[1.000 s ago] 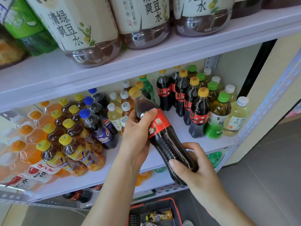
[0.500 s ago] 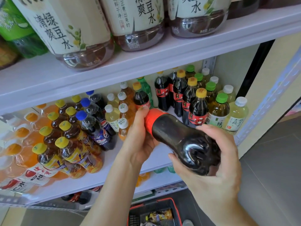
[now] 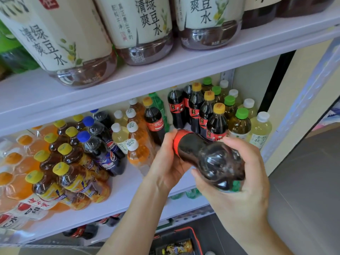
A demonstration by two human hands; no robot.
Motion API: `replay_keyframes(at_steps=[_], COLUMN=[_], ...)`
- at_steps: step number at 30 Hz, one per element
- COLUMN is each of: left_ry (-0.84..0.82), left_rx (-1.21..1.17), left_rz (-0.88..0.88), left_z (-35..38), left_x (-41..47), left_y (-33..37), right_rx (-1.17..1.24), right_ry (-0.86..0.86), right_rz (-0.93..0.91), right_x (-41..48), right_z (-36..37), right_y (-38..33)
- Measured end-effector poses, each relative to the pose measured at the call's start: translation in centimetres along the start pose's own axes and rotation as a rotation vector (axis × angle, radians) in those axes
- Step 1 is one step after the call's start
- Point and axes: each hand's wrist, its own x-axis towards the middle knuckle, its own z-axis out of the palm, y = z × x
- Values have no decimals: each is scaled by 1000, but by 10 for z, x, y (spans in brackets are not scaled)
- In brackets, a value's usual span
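One cola bottle, both grips on it, in front of the middle shelf

You hold a single cola bottle (image 3: 207, 157) in the air just before the middle shelf (image 3: 128, 192), above one red-rimmed basket (image 3: 176, 230). Your left grip (image 3: 169, 162) wraps its neck end and hides the cap, and your right grip (image 3: 239, 196) curls round the base. Its long axis lies near level, with the base towards you and the neck pointing away and left. It is dark and glossy, with a red label band and a lobed bottom. Just behind it stand a row of three yellow-capped dark bottles (image 3: 217, 124), four green-capped bottles (image 3: 239, 124) and four white-capped bottles (image 3: 260, 129); three blue-capped bottles (image 3: 99, 144) stand further left
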Motion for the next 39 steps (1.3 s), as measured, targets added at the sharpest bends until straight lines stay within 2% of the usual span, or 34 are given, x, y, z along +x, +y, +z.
replay_keyframes(at_steps=[2, 4, 6, 9, 13, 16, 20, 22, 25, 29, 31, 34, 36, 37, 39], left_ry=[80, 90, 92, 52, -44, -1, 195, 133, -40, -203, -228, -121, -6, 48, 143], left_rx=[23, 76, 162, 332, 522, 726, 1062, 1052, 900, 991, 1040, 1234, 1436, 1510, 1577], left_rz=[104, 228, 349, 564, 730, 807, 796, 752, 672, 609, 594, 662, 728, 751, 780], left_z=[-4, -10, -11, -4, 0, 3, 3, 3, 1, -9, -14, -21, -24, -25, -26], left_x=[3, 2, -1, -5, -12, -18, -22, -24, -27, -34, -38, -36, -32, -29, -22], left_y=[8, 17, 21, 19, 20, 22, 28, 36, 56, 83, 90, 94, 93, 92, 91], right_rx=[-41, -11, 13, 14, 19, 65, 246, 362, 476, 502, 503, 418, 257, 157, -1], right_ry=[21, -14, -86, -271, -385, -383, -487, -580, -743, -921, -992, -1060, -1048, -989, -737], right_rz=[-34, 70, 255, 356, 391, 375, 402, 442, 476, 505, 525, 520, 440, 386, 284], right_x=[-15, -18, -25, -34, -19, -9, 6, 14, 29, 47, 54, 61, 62, 61, 61], right_z=[-7, -10, -7, 2, 17, 31, 39, 35, 29, 27, 27, 31, 36, 38, 39], right_y=[22, 46, 66, 89, 92, 88, 88, 93, 98, 105, 108, 109, 109, 107, 104])
